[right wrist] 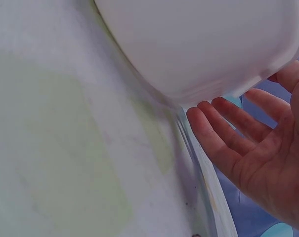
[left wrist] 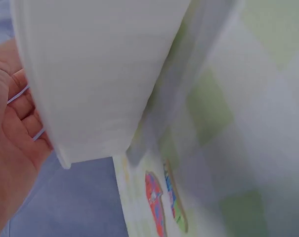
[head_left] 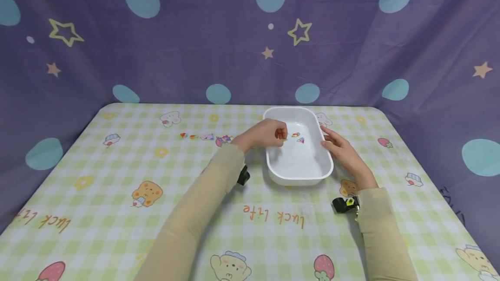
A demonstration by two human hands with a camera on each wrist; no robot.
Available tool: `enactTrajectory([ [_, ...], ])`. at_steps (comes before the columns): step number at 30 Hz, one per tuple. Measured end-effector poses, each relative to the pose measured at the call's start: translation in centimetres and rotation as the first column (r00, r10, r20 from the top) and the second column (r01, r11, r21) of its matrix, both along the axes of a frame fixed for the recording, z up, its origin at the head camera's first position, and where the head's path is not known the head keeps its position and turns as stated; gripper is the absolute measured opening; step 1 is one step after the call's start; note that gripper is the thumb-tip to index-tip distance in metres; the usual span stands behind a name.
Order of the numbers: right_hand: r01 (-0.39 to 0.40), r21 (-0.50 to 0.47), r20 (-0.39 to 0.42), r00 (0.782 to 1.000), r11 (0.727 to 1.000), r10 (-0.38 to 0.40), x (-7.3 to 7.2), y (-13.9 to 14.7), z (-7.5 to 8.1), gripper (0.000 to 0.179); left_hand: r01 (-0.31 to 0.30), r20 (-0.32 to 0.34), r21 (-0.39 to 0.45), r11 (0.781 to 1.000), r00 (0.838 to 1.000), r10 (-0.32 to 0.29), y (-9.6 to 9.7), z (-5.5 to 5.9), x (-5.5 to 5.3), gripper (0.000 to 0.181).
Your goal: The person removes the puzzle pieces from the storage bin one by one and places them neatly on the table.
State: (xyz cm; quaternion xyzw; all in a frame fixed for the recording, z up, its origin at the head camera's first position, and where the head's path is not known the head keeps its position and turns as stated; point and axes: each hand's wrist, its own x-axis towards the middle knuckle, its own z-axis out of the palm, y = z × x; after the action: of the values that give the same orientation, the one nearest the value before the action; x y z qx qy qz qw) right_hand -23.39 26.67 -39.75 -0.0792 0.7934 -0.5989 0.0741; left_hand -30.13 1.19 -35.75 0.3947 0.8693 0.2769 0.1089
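A white rectangular plastic bin [head_left: 297,166] stands on the table, with a few small colourful flat pieces [head_left: 300,140] lying inside. My left hand [head_left: 265,133] reaches over the bin's left rim with its fingers curled. A tiny coloured bit shows by its fingertips in the head view; whether they pinch it or it lies on the bin floor is unclear. My right hand [head_left: 343,153] touches the bin's right outer wall. In the right wrist view, that hand's fairly straight fingers [right wrist: 228,133] rest against the wall of the bin.
Left of the bin, several more colourful flat pieces [head_left: 207,137] lie in a row; two pieces [left wrist: 156,202] show brownish edges in the left wrist view. A green-and-white checked cloth [head_left: 273,246] covers the table. Behind hangs a purple curtain [head_left: 234,34].
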Motion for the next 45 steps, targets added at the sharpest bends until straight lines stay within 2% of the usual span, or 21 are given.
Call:
enactTrajectory([
  [5, 0.008, 0.011, 0.017, 1.000, 1.000, -0.008, 0.0, 0.1, -0.1, 0.056, 0.012, -0.023, 0.021, 1.000, 1.000, -0.012, -0.8, 0.6, 0.4, 0.010],
  [7, 0.018, 0.015, 0.028, 0.999, 1.000, -0.018, 0.1, 0.1, -0.1, 0.056, 0.015, -0.051, 0.021, 1.000, 0.999, -0.014, -1.2, 0.9, 0.6, 0.011],
  [11, 0.014, 0.014, 0.027, 1.000, 1.000, -0.015, 0.1, 0.2, -0.1, 0.057, -0.023, -0.086, 0.018, 1.000, 0.996, 0.025, -2.3, 1.5, 1.0, 0.013],
  [14, 0.011, 0.009, 0.024, 1.000, 1.000, -0.011, 0.1, 0.2, 0.0, 0.057, -0.057, -0.082, 0.019, 0.998, 0.995, 0.058, -3.5, 1.6, 1.0, 0.013],
  [20, 0.010, 0.016, 0.032, 0.999, 1.000, -0.011, 0.1, 0.1, 0.0, 0.057, -0.080, -0.080, 0.036, 0.996, 0.993, 0.083, -6.2, 1.3, 0.9, 0.010],
  [25, 0.016, 0.026, 0.034, 0.999, 1.000, -0.017, 0.0, 0.1, 0.0, 0.057, -0.131, -0.091, 0.026, 0.991, 0.987, 0.133, -8.0, 1.2, 1.1, 0.009],
  [30, 0.019, 0.022, 0.033, 0.999, 1.000, -0.020, 0.0, 0.1, 0.1, 0.056, -0.166, -0.102, 0.005, 0.986, 0.981, 0.165, -9.4, 0.9, 1.1, 0.008],
  [34, 0.018, 0.016, 0.031, 0.999, 1.000, -0.018, 0.0, 0.0, 0.1, 0.056, -0.194, -0.084, -0.032, 0.980, 0.978, 0.191, -10.5, 0.4, 1.2, 0.010],
  [37, 0.017, 0.021, 0.036, 0.999, 1.000, -0.018, 0.0, 0.0, 0.1, 0.056, -0.234, -0.080, -0.070, 0.970, 0.970, 0.228, -11.3, 0.0, 1.4, 0.011],
  [40, 0.015, 0.025, 0.036, 0.999, 1.000, -0.016, 0.0, 0.0, 0.1, 0.056, -0.283, -0.104, -0.108, 0.953, 0.956, 0.273, -11.9, -0.3, 1.6, 0.011],
  [45, -0.001, 0.007, 0.004, 1.000, 1.000, 0.001, -0.1, 0.0, 0.0, 0.056, -0.328, -0.107, -0.152, 0.932, 0.943, 0.314, -12.4, -0.9, 1.8, 0.008],
])
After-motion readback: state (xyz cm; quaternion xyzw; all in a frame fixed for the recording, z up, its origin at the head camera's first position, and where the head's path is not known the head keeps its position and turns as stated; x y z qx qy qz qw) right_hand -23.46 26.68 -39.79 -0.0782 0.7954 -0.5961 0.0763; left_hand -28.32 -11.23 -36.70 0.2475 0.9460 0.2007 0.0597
